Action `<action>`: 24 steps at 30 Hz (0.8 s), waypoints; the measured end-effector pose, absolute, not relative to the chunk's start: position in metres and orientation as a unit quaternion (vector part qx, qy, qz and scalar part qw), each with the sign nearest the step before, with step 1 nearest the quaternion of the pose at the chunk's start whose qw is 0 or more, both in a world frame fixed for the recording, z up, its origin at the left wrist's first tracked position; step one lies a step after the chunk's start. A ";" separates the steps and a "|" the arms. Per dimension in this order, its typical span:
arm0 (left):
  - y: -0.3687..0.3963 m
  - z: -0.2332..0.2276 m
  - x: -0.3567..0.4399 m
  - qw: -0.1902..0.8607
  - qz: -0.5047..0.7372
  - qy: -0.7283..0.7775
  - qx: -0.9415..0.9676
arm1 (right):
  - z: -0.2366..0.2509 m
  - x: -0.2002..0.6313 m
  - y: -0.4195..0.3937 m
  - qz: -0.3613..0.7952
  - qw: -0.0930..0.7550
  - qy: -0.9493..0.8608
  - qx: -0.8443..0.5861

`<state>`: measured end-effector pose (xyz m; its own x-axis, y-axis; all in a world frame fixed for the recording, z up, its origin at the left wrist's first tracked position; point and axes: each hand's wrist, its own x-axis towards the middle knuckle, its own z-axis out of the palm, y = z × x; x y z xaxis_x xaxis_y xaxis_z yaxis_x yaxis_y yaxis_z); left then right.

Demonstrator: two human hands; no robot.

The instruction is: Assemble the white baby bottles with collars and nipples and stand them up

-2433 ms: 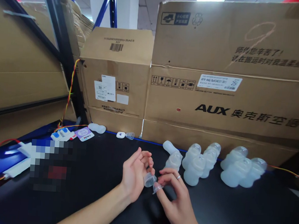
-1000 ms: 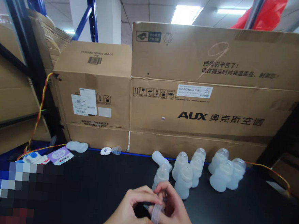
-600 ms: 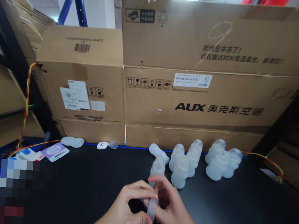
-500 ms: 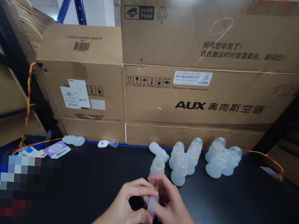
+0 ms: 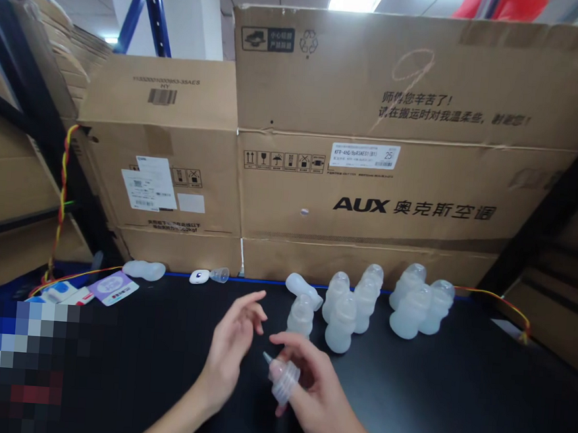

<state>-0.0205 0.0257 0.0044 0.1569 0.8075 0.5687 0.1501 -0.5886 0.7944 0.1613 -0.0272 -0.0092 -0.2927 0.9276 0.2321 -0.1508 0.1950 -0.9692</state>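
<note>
My right hand (image 5: 323,390) grips a bottle nipple in a clear screw ring (image 5: 286,381) between thumb and fingers, with a thin pointed tip aimed up and left. To its left, apart from the ring, my left hand (image 5: 227,351) is raised, fingers loosely bent and holding nothing. Just beyond my right fingers stands a translucent baby bottle (image 5: 300,315) with a domed cap. Another translucent bottle (image 5: 303,290) lies on its side behind it. Several capped bottles (image 5: 341,322) stand to the right, with another cluster (image 5: 411,311) farther right.
Cardboard panels (image 5: 289,207) wall off the back of the black table (image 5: 160,353). Along the back left lie a translucent bottle (image 5: 144,270), a small white case (image 5: 199,276), a clear cone-shaped cap (image 5: 220,275) and a purple card (image 5: 113,288). Twisted wire (image 5: 63,187) hangs at left.
My left hand has let go of the ring and moved up and left, its fingers opening. The right hand keeps the ring, now turned so that the pointed tip shows.
</note>
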 end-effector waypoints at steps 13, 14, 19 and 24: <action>0.131 0.001 0.038 0.015 0.238 0.325 0.915 | -0.007 0.171 -0.019 0.447 0.448 -0.700 -0.332; 0.131 -0.003 0.040 0.000 0.233 0.339 0.911 | -0.005 0.173 -0.020 0.434 0.451 -0.707 -0.329; 0.111 -0.012 0.028 -0.036 0.231 0.420 0.877 | -0.008 0.179 -0.024 0.363 0.496 -0.706 -0.352; 0.077 -0.008 -0.021 -0.006 0.232 0.425 0.875 | -0.011 0.178 -0.021 0.281 0.549 -0.694 -0.372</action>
